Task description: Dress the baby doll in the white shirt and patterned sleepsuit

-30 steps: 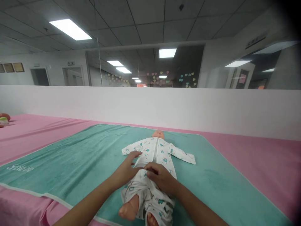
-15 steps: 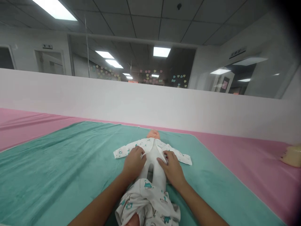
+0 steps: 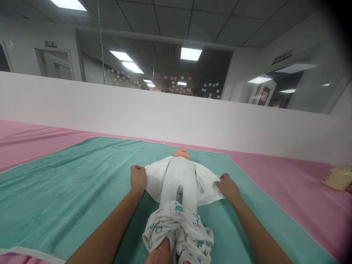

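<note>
A baby doll [image 3: 180,176] with a white cloth body lies on its back, head away from me. Its patterned baby top [image 3: 157,177] is spread apart at the front, plain white inside showing on both sides. At the left, my left hand [image 3: 138,178] is closed on one front edge of the top. My right hand [image 3: 228,187] pinches the opposite edge, out to the right. Patterned baby trousers [image 3: 178,227] are bunched around the doll's lower legs, and a bare foot [image 3: 162,251] pokes out nearest me.
The doll rests on a green blanket [image 3: 90,190] laid over a pink sheet [image 3: 286,183]. Behind it runs a low white wall [image 3: 165,117] with glass above. A yellowish object [image 3: 338,178] lies at the far right.
Both hands have moved outward from the doll's chest, left and right. The front of the top has been opened out, baring the white torso.
</note>
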`<action>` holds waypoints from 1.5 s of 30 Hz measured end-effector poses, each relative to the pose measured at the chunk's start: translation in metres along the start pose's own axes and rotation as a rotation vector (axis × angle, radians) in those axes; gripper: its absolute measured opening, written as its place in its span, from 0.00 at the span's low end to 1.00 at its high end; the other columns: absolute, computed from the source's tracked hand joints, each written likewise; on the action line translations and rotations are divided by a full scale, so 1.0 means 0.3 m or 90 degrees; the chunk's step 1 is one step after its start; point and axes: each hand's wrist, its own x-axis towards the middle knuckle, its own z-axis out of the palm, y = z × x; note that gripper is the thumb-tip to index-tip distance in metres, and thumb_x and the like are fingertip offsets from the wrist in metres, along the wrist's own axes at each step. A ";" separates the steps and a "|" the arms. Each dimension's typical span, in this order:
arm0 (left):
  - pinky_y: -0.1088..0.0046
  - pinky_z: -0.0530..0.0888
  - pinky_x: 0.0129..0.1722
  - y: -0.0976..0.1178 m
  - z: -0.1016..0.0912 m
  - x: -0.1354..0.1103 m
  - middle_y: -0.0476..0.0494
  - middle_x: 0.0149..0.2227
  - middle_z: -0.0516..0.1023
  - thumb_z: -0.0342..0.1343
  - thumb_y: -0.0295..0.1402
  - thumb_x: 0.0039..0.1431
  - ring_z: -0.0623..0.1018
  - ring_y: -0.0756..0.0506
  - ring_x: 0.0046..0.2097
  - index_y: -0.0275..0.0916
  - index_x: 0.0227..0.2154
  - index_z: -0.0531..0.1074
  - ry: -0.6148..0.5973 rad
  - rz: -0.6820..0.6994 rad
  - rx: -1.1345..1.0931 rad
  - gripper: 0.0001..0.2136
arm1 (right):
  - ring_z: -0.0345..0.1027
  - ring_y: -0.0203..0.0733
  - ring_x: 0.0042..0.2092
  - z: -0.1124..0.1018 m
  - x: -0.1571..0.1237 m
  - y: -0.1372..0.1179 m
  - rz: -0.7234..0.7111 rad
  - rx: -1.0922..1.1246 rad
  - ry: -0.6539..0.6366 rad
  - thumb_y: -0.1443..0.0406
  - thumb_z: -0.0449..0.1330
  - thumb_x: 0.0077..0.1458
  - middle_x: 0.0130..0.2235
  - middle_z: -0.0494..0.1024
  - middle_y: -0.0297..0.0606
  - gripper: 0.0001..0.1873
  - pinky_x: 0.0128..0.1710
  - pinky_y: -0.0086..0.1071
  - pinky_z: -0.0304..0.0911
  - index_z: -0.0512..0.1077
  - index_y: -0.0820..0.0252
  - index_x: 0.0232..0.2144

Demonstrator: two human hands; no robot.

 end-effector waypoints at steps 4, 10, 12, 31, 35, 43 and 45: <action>0.65 0.64 0.46 0.051 0.043 -0.085 0.44 0.42 0.69 0.46 0.28 0.51 0.68 0.43 0.46 0.40 0.38 0.64 -0.025 0.200 0.055 0.10 | 0.63 0.50 0.44 0.006 -0.003 0.023 -0.110 -0.100 0.123 0.68 0.49 0.48 0.46 0.66 0.48 0.17 0.34 0.37 0.56 0.63 0.60 0.42; 0.77 0.63 0.24 0.128 0.041 -0.154 0.51 0.23 0.69 0.49 0.30 0.51 0.67 0.51 0.25 0.38 0.29 0.68 -0.423 0.144 -0.075 0.05 | 0.62 0.37 0.31 0.010 -0.144 -0.139 -0.372 0.239 -0.038 0.60 0.47 0.56 0.30 0.70 0.33 0.11 0.32 0.31 0.57 0.67 0.57 0.32; 0.79 0.57 0.17 0.143 0.000 -0.140 0.51 0.22 0.70 0.51 0.33 0.51 0.63 0.54 0.19 0.36 0.30 0.68 -0.628 0.063 -0.144 0.06 | 0.60 0.35 0.29 0.004 -0.208 -0.190 -0.452 0.277 -0.123 0.58 0.49 0.56 0.26 0.68 0.31 0.13 0.30 0.29 0.55 0.67 0.58 0.28; 0.79 0.64 0.10 0.199 -0.076 -0.157 0.52 0.17 0.71 0.57 0.40 0.51 0.68 0.52 0.13 0.36 0.30 0.71 -1.183 -0.052 0.003 0.11 | 0.53 0.30 0.28 -0.064 -0.425 -0.293 -0.626 0.201 -0.494 0.58 0.64 0.41 0.24 0.61 0.27 0.16 0.25 0.25 0.48 0.62 0.60 0.21; 0.79 0.57 0.11 0.223 -0.080 -0.184 0.54 0.13 0.62 0.54 0.44 0.53 0.60 0.54 0.13 0.36 0.24 0.69 -1.122 0.017 -0.008 0.15 | 0.48 0.31 0.26 -0.040 -0.399 -0.283 -0.506 0.273 -0.301 0.66 0.54 0.47 0.22 0.56 0.27 0.11 0.25 0.26 0.46 0.54 0.59 0.20; 0.78 0.50 0.15 0.211 -0.066 -0.171 0.56 0.19 0.57 0.61 0.41 0.43 0.55 0.56 0.18 0.38 0.21 0.59 -0.862 0.019 -0.088 0.16 | 0.52 0.46 0.57 0.001 -0.317 -0.267 -0.555 0.246 -0.070 0.70 0.55 0.43 0.53 0.65 0.37 0.14 0.56 0.43 0.51 0.66 0.56 0.36; 0.78 0.53 0.18 0.193 -0.063 -0.154 0.56 0.20 0.58 0.62 0.38 0.41 0.57 0.55 0.21 0.38 0.20 0.56 -0.817 0.012 -0.140 0.18 | 0.43 0.45 0.62 0.014 -0.302 -0.257 -0.555 0.208 -0.110 0.69 0.54 0.45 0.60 0.57 0.36 0.21 0.60 0.44 0.44 0.65 0.55 0.45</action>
